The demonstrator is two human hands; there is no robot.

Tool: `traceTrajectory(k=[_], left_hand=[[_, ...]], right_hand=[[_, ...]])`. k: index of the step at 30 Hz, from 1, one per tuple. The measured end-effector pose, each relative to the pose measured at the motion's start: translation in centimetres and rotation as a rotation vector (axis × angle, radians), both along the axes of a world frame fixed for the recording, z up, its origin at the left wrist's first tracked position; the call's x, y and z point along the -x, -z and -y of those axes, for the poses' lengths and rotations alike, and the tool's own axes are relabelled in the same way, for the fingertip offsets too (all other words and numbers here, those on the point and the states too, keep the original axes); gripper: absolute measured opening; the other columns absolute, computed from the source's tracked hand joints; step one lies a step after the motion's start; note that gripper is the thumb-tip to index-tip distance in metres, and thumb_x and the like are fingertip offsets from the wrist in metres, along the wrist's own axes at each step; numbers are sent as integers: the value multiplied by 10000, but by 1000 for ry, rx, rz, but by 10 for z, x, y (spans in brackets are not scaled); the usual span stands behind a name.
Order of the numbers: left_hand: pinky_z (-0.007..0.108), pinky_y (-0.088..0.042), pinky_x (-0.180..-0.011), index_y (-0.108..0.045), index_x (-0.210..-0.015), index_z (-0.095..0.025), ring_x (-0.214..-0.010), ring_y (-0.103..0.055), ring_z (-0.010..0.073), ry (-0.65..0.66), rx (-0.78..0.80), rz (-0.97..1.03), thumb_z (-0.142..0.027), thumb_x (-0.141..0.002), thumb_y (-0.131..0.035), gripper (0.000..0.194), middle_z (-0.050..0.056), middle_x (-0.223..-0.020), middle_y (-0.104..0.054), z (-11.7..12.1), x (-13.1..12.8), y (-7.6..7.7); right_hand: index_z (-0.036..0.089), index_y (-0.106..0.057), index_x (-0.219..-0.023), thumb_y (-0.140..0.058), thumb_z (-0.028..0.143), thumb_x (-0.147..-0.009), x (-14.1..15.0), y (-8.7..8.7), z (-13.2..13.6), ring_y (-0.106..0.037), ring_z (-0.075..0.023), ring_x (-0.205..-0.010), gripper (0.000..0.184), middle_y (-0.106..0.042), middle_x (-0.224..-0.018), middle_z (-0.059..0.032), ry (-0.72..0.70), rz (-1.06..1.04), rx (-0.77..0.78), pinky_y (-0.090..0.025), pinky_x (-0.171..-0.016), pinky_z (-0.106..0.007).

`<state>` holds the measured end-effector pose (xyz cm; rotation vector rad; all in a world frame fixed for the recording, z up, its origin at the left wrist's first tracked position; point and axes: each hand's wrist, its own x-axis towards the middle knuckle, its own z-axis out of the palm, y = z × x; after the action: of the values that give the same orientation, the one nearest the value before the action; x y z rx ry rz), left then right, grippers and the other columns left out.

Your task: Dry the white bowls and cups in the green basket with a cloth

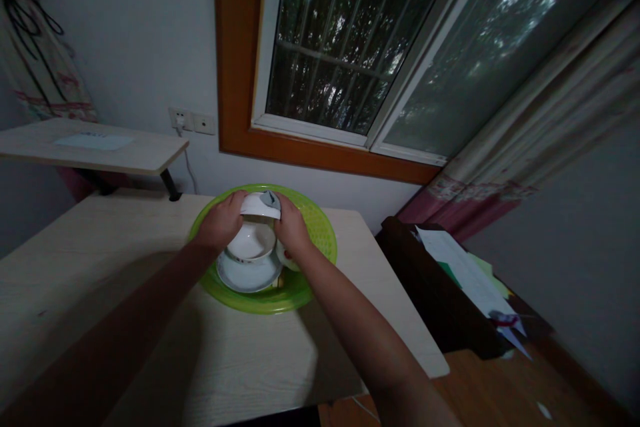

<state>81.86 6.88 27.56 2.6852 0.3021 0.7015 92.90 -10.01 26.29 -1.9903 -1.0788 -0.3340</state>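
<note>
Over the far half of a green plastic basket (267, 309), my left hand (223, 220) and my right hand (293, 223) grip a white bowl (260, 205) from its two sides. It looks turned over, with a grey patch on its right part. Just below it, another white bowl (251, 243) stands upright on a white plate (249, 277) inside the basket. A pale rounded thing (287, 259) lies beside them, partly hidden by my right hand; its kind is unclear.
The basket stands on a pale wooden table (250, 360). At left rises a small shelf (145, 150) with a paper (95, 141) on it. Behind are a wall socket (181, 119) and a barred window (340, 47). Papers (465, 273) lie on dark furniture at right, near a curtain (500, 153).
</note>
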Motion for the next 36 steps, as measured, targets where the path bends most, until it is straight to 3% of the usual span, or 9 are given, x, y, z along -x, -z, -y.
traceTrajectory(k=[5, 9, 15, 19, 24, 28, 33, 36], left_hand=[[376, -494, -1091, -590, -1325, -187, -1238, -666, 259, 2, 92, 85, -210, -966, -494, 372, 134, -1328, -704, 0, -5, 1], [374, -524, -1026, -609, -1304, -165, -1146, -707, 269, -22, 129, 10, -301, -993, -506, 355, 138, -1232, -741, 0, -9, 3], [350, -537, -982, -601, -1295, -171, -1128, -709, 259, -15, 86, -33, -202, -981, -447, 352, 127, -1180, -748, 0, -7, 3], [344, -539, -964, -606, -1269, -167, -1102, -720, 269, -21, -32, -139, -97, -911, -458, 394, 139, -1174, -745, 5, -2, -3], [370, -524, -1016, -597, -1310, -124, -1161, -706, 273, -23, -165, -194, -59, -936, -387, 434, 179, -1287, -710, 11, 1, -8], [353, -508, -1057, -599, -1321, -137, -1205, -690, 251, -6, -158, -131, -92, -958, -408, 413, 153, -1305, -714, 7, -1, -6], [356, -516, -1040, -615, -1293, -144, -1192, -696, 263, -37, -76, -26, -233, -1003, -449, 346, 151, -1294, -726, 4, -5, -1], [350, -534, -988, -616, -1303, -154, -1117, -726, 265, -69, -32, -88, -278, -1000, -474, 356, 139, -1217, -757, 4, -7, 0]], right_hand=[[181, -705, -1201, -487, 57, -874, -14, 12, -3, -734, -228, -1059, 413, -782, -1152, -101, 111, -162, -39, -558, -1000, -359], [192, -719, -1122, -535, 183, -944, -22, 20, -6, -744, -225, -998, 256, -794, -1084, -93, 175, -235, -85, -583, -916, -339], [197, -709, -1170, -526, 140, -925, -18, 17, -4, -743, -219, -1003, 311, -792, -1092, -92, 143, -168, -52, -581, -935, -335], [160, -634, -1372, -521, 28, -860, -3, -1, 3, -682, -239, -1209, 540, -724, -1321, -132, 29, 30, 99, -512, -1093, -365], [186, -528, -1497, -485, 39, -915, 17, -16, 5, -622, -252, -1304, 602, -614, -1493, -139, 32, 198, 311, -480, -1139, -403], [202, -538, -1490, -486, 39, -918, 16, -14, 2, -640, -221, -1283, 597, -654, -1448, -110, 59, 114, 266, -487, -1119, -350], [167, -683, -1304, -514, 95, -960, -3, -3, 1, -730, -236, -1105, 389, -769, -1220, -123, 205, -124, 120, -545, -996, -329], [155, -722, -1206, -570, 120, -945, -13, 2, 0, -745, -248, -1049, 304, -790, -1138, -129, 256, -216, 101, -562, -948, -332]])
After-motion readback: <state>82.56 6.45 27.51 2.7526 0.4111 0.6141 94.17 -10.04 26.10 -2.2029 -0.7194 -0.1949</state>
